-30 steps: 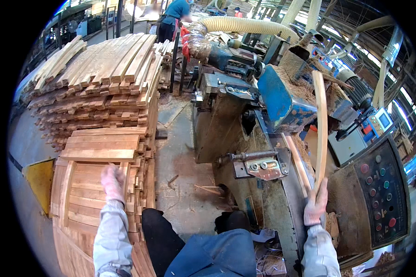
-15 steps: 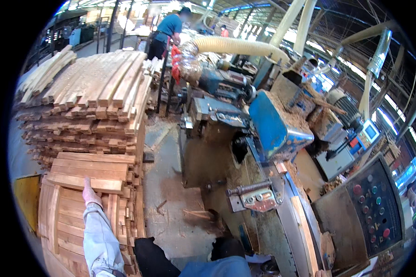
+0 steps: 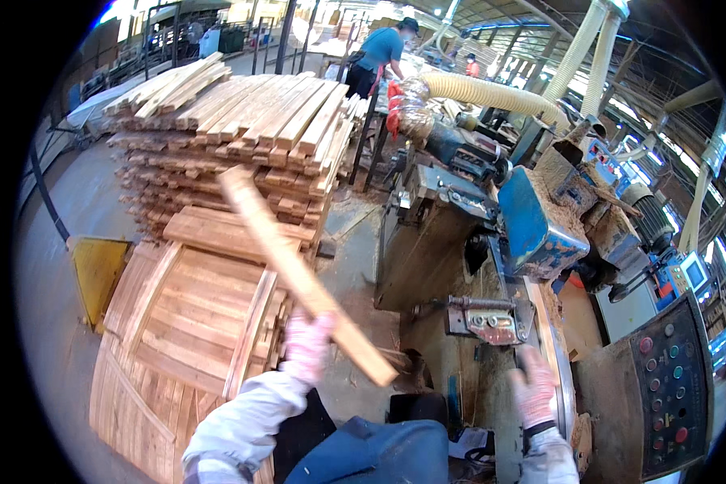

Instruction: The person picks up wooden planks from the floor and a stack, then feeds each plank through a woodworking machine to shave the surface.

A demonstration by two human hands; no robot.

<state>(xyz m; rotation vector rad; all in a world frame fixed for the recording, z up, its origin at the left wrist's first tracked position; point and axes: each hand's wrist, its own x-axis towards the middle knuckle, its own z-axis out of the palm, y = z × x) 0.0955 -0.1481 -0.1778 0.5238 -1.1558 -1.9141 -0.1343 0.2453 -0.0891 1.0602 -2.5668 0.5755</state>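
My left hand [image 3: 308, 345], in a pale pinkish glove, is closed around a wooden board [image 3: 286, 262]. The board is held tilted in the air, over the gap between the wood stack and the machine. Above the metal bed of the woodworking machine [image 3: 490, 395], my right hand [image 3: 534, 389] has its fingers apart. It is beside a long wooden strip [image 3: 543, 323] lying along the machine's guide; whether it touches the strip I cannot tell. A metal clamp block [image 3: 492, 321] sits just ahead of that hand.
A tall stack of boards [image 3: 242, 113] rises at the far left, with a lower stack [image 3: 189, 298] nearer me. A blue machine hood [image 3: 536, 222] covered in sawdust stands ahead. On the right is a button panel [image 3: 665, 387]. A person [image 3: 377, 55] bends over work at the back.
My left hand has lifted a board off the lower stack and brought it rightward. My right hand has come into view over the machine. The whole view has turned left.
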